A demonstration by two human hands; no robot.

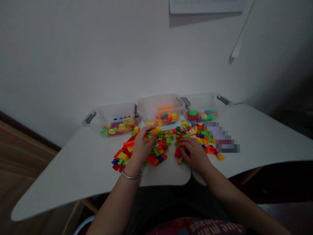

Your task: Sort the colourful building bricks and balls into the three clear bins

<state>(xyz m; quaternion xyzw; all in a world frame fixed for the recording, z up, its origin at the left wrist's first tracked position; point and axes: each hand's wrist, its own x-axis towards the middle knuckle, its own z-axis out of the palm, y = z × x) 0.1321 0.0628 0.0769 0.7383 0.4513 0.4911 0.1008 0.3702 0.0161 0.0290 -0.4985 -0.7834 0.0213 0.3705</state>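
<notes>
Bricks (168, 140) lie scattered across the white table (80, 163), right in front of the person, so both hands just rest in the pile; left hand (141, 147) has fingers on a yellow piece (155, 130), right hand (193, 151) curls over red ones, can't tell if it's gripping; three clear tubs (160, 111) wait behind, within easy reach.

White lettering runs across the dark red garment (195, 227) at the bottom edge of the view, but it is upside down, blurred and cannot be read.
</notes>
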